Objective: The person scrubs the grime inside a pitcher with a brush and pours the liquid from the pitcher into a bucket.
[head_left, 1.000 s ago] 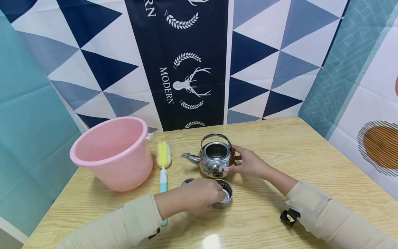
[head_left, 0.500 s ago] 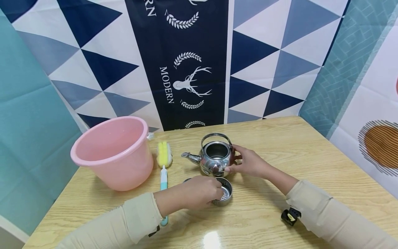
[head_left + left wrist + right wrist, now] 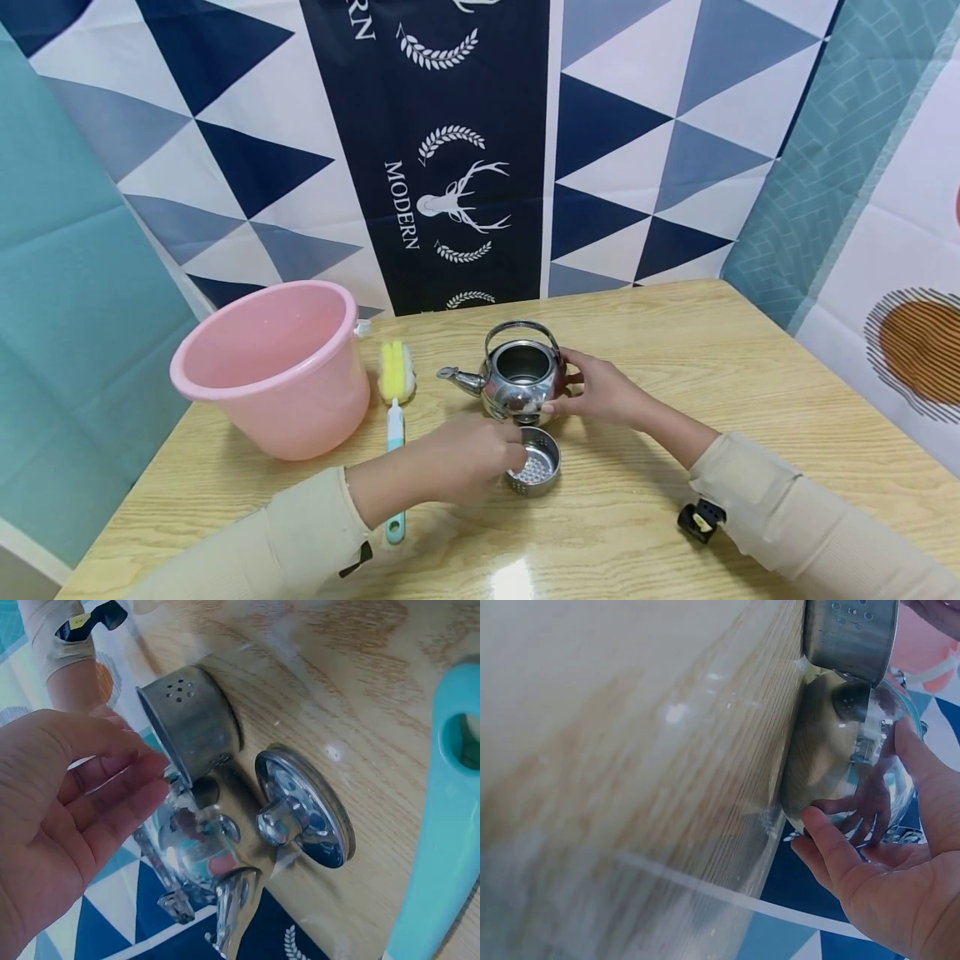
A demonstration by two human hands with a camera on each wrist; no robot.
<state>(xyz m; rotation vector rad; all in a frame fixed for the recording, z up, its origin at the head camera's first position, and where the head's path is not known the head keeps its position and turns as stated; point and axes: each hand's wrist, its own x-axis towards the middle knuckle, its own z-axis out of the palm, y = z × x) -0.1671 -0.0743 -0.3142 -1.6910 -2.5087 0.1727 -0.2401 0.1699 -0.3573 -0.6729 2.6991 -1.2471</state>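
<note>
A shiny metal teapot point(image 3: 517, 387) with a raised handle and no lid on it stands mid-table, spout to the left. My right hand point(image 3: 600, 392) holds its right side, thumb and fingers spread round the belly. In front of the pot sits a small metal strainer basket point(image 3: 538, 467) with a perforated floor. My left hand point(image 3: 468, 458) is at the basket's left rim, blurred, fingers loosely bent; in the left wrist view nothing shows between thumb and fingers. The knobbed metal lid point(image 3: 300, 806) lies beside the basket, hidden in the head view by the left hand.
A pink bucket point(image 3: 266, 383) stands on the left of the wooden table point(image 3: 675, 350). Beside it lies a yellow-and-white sponge brush point(image 3: 395, 375) with a teal handle, partly crossed by the left forearm. Patterned cloth hangs behind the table.
My left hand has drawn back leftward out of the strainer basket, showing more of its perforated floor. My right hand and the teapot have stayed put.
</note>
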